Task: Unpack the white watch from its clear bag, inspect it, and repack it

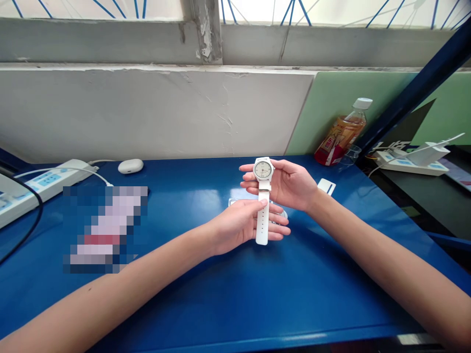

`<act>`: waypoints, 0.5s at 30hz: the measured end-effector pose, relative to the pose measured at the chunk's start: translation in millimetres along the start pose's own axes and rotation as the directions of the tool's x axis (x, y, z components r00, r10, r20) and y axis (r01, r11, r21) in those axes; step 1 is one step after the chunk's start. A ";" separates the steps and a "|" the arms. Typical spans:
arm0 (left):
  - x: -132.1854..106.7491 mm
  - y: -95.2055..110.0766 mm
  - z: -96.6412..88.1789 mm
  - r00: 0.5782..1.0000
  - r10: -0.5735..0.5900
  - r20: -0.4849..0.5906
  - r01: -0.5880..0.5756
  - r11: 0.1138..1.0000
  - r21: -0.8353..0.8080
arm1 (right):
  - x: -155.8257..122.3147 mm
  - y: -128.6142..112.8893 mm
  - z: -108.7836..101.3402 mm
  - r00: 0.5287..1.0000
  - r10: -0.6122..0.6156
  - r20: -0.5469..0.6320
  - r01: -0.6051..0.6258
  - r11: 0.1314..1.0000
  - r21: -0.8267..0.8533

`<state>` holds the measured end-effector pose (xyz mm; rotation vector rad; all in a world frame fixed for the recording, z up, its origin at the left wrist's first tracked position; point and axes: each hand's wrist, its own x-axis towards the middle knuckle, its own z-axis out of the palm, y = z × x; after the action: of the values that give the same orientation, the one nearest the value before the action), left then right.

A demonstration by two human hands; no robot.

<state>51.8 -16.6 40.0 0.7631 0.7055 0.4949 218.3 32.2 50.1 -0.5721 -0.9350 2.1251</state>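
head view: one white watch (263, 171) is facing up above one blue desk (206, 314), the left hand (235, 223) pinching its strap (262, 225), the right hand (292, 186) supporting its upper end with extended fingers. it is likely handling light, its strap soft, its glass fragile, strap and edges offering safest hold. one bottle (342, 135), one small white case (130, 166), two power strips (51, 182) (408, 164) are sitting around.

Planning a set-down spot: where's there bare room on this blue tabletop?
Bare: the tabletop from the watch to the front edge; also the back strip between white case and left hand. Crowded: left, with power strip and pixelated item; back right, with bottle and card; plus by the hands, where something clear is mostly hidden.
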 end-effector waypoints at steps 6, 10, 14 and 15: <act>0.4 -2.2 1.5 0.991 0.119 -0.062 -0.119 0.993 0.010 | 4.4 4.5 -10.9 0.977 -0.173 -0.127 0.161 0.982 -0.101; 1.9 -4.5 -0.3 0.993 0.121 -0.001 -0.121 0.992 -0.016 | 6.7 7.8 -12.9 0.951 -0.270 -0.148 0.251 0.958 -0.136; 1.5 -5.6 -2.6 0.991 0.107 0.081 -0.106 0.994 -0.019 | 2.9 7.4 -7.3 0.985 -0.174 0.017 0.174 0.976 -0.129; 1.1 -5.8 -2.9 0.992 0.093 0.091 -0.092 0.996 -0.010 | 1.4 6.9 -5.6 0.988 -0.136 0.068 0.145 0.980 -0.138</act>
<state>51.3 -18.2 33.7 0.8108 0.5859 0.5425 217.9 32.4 41.1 -0.5009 -1.1330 1.9690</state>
